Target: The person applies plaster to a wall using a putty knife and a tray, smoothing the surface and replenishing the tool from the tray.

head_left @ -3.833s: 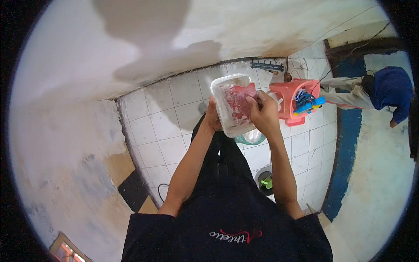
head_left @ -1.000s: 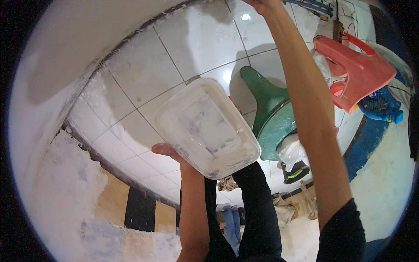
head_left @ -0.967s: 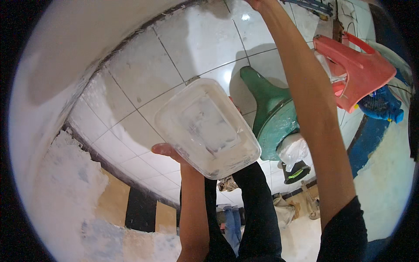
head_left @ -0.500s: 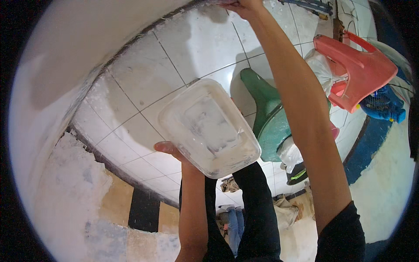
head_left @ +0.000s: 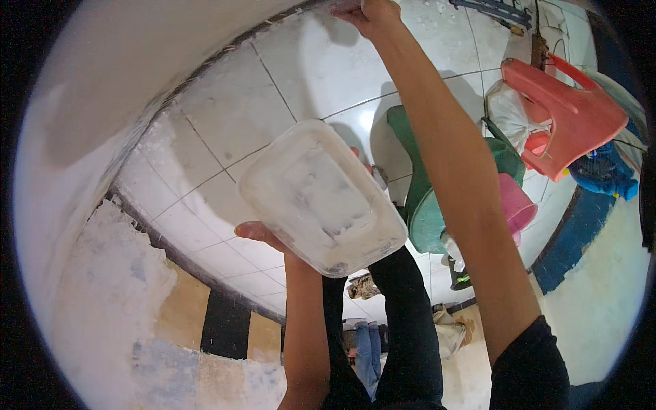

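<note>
My left hand (head_left: 265, 236) carries a rectangular, translucent white plastic tub (head_left: 273, 205) from below. Its thumb sticks out at the tub's left side, and fingertips show past the far right edge. White paste (head_left: 328, 198) smears the bottom and walls inside the tub. My right arm reaches far forward, so my right hand (head_left: 374, 16) is at the top edge of the picture, close to the wall (head_left: 171, 48). The fingers of that hand are bent; what they hold, if anything, is cut off by the frame.
On the right, a green plastic stool (head_left: 427, 219) stands behind my right forearm. Beyond it are a red plastic chair (head_left: 567, 116), a white plastic bag (head_left: 509, 109), a pink bucket (head_left: 517, 201) and a blue item (head_left: 601, 171). White tiles (head_left: 225, 89) cover the floor.
My right hand has moved slightly left and down, showing more of itself. The tub has shifted a little left in my left hand. More of the pink bucket shows.
</note>
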`<state>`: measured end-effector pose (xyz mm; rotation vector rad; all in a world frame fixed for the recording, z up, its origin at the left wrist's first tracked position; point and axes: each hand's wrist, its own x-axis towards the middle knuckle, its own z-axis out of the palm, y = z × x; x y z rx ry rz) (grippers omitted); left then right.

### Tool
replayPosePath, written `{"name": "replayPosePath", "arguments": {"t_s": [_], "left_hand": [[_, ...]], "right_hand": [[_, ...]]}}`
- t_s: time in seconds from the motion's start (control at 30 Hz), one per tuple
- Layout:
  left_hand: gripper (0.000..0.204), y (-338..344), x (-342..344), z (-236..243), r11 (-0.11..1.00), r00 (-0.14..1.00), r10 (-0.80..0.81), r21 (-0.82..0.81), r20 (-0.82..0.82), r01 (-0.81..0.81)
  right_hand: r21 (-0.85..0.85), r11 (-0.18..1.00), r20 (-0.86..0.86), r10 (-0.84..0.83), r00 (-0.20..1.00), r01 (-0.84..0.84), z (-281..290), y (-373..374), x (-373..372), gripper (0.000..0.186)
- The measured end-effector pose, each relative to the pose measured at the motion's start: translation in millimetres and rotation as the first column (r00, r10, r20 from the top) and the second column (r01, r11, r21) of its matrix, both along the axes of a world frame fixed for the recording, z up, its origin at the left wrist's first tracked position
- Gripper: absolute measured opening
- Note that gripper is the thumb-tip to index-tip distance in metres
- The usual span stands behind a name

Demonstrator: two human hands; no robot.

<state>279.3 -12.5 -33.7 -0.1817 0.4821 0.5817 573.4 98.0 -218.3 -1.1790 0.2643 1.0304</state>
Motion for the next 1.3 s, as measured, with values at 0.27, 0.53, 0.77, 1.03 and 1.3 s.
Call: {"name": "replayPosePath", "arguments": {"t_s": [0.27, 0.53, 0.77, 1.03, 1.3], "left_hand": [[0.141, 11, -20, 18, 0.999, 0.991, 0.047, -0.009, -0.124, -0.049], [0.141, 5, 22, 7, 1.000, 0.995, -0.001, -0.008, 0.097, 0.002], [0.142, 7, 17, 21, 0.998, 0.990, -0.016, -0.056, -0.141, 0.008], [0.135, 3, 49, 0, 0.999, 0.996, 0.048, 0.001, 0.069, -0.048], [0.136, -10, 30, -11, 0.990, 0.915, -0.074, 0.081, -0.397, 0.115]], "right_hand": [[0.181, 0.983, 0.067, 0.029, 0.997, -0.041, 152, -4, -19, 0.018], [-0.014, 0.999, 0.191, 0.032, 0.981, -0.030, -30, -23, 102, 0.018], [0.157, 0.987, 0.235, -0.053, 0.970, 0.015, 74, -40, 68, 0.017], [0.009, 0.998, 0.073, -0.059, 0.996, 0.058, 37, 4, 88, 0.016], [-0.718, 0.693, 0.696, 0.714, 0.078, 0.066, 281, -161, 5, 0.014]]}}
